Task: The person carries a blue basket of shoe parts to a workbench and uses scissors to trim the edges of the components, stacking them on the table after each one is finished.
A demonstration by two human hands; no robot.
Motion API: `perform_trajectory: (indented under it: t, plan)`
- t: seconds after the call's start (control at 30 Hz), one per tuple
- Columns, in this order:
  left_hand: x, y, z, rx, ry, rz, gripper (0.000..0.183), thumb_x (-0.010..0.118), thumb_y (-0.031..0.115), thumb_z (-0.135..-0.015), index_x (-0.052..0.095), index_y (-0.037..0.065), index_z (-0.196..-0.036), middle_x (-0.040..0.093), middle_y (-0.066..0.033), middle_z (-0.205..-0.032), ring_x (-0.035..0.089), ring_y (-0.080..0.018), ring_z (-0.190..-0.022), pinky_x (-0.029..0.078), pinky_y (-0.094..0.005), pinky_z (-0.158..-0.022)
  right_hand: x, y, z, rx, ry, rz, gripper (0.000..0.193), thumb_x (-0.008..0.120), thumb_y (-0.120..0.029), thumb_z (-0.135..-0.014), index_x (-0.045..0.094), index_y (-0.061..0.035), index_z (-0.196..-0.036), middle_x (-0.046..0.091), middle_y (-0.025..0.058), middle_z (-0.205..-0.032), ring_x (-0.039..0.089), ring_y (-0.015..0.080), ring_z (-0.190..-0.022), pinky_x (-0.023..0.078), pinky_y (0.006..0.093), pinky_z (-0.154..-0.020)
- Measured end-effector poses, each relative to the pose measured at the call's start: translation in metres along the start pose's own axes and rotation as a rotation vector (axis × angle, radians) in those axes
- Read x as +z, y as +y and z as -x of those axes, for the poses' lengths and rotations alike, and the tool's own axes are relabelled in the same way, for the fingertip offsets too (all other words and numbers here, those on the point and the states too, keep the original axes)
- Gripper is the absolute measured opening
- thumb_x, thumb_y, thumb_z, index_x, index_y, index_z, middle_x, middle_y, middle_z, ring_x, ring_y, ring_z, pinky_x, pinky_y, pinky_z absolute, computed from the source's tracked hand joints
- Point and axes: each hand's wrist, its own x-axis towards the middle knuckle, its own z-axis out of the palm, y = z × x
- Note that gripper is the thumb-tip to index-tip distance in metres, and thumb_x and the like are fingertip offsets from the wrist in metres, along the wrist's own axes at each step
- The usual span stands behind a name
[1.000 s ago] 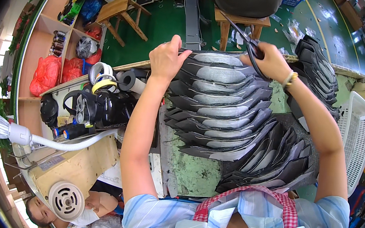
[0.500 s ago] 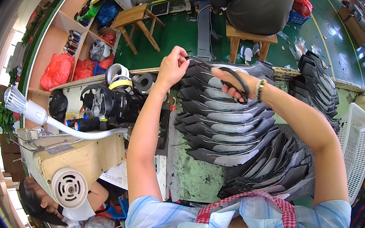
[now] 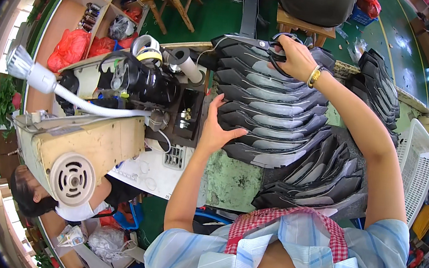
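My right hand [image 3: 298, 60] is closed round the black handles of a pair of scissors [image 3: 261, 43], at the far end of a long overlapping row of curved black-and-grey flat pieces [image 3: 273, 109]. The scissors' blades reach left over the farthest pieces; whether they touch anything is hard to see. My left hand [image 3: 218, 133] is open, thumb and fingers apart, at the left edge of the row near its closer end. It appears to hold nothing. A second, fanned heap of similar pieces [image 3: 314, 185] lies nearer me on the right.
On the left stands a cream sewing machine [image 3: 86, 146] with a white gooseneck lamp [image 3: 41, 78] and a grey thread cone [image 3: 186, 63]. More pieces [image 3: 376, 83] lie at the far right, beside a white basket [image 3: 414, 167]. One person sits beyond the table, another at lower left.
My left hand has come back toward me from the row's far end and opened. My right hand, with the scissors, has shifted slightly farther away. The whole view has tilted a little.
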Motion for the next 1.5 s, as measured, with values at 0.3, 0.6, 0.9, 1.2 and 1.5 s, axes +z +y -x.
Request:
perform_trajectory:
  t: [0.3,0.6,0.9,1.2,1.5]
  plan:
    - [0.025,0.021,0.044,0.099,0.294,0.305,0.072,0.074,-0.004,-0.071,0.034,0.005,-0.130,0.049,-0.0079,-0.110,0.053,-0.0142,-0.094,0.045,-0.0267,-0.084,-0.063,-0.075,0.054,-0.184,0.046,-0.026,0.033,0.068,0.004,-0.065,0.052,-0.0017,-0.093,0.063,0.0145,-0.096,0.059,0.0341,-0.085,0.048,0.0379,-0.071]
    - [-0.019,0.067,-0.065,0.343,0.090,0.206,0.081,0.078,0.006,-0.071,0.029,0.001,-0.135,0.049,-0.0172,-0.126,0.050,-0.0219,-0.116,0.039,-0.0339,-0.099,-0.075,-0.079,0.061,-0.088,0.036,-0.279,0.034,0.060,0.005,-0.072,0.058,-0.0021,-0.105,0.056,0.0147,-0.073,0.056,0.0337,-0.067,0.046,0.0350,-0.065]
    - [-0.011,0.079,-0.072,0.169,0.105,0.372,0.053,0.076,0.000,-0.073,0.044,-0.002,-0.115,0.062,-0.0071,-0.089,0.061,-0.0108,-0.081,0.049,-0.0225,-0.072,-0.051,-0.083,-0.011,-0.288,0.059,-0.128,0.068,0.086,-0.032,-0.054,0.046,-0.0015,-0.101,0.062,0.0150,-0.093,0.060,0.0345,-0.086,0.048,0.0373,-0.078]
    - [-0.034,0.050,-0.042,0.103,0.154,0.654,0.043,0.069,-0.007,-0.075,0.050,0.003,-0.113,0.064,-0.0063,-0.091,0.061,-0.0087,-0.075,0.048,-0.0207,-0.071,-0.022,-0.113,-0.031,-0.254,-0.245,-0.208,0.060,0.081,-0.018,-0.059,0.047,-0.0024,-0.106,0.066,0.0152,-0.089,0.063,0.0363,-0.085,0.050,0.0395,-0.073]
    - [-0.016,-0.021,-0.053,0.116,0.150,0.167,0.044,0.071,0.002,-0.074,0.057,0.012,-0.115,0.066,-0.0041,-0.089,0.059,-0.0092,-0.083,0.046,-0.0247,-0.069,-0.070,-0.101,0.018,-0.056,-0.106,-0.524,0.062,0.088,-0.016,-0.060,0.046,-0.0006,-0.103,0.060,0.0075,-0.093,0.058,0.0162,-0.089,0.045,0.0280,-0.084]
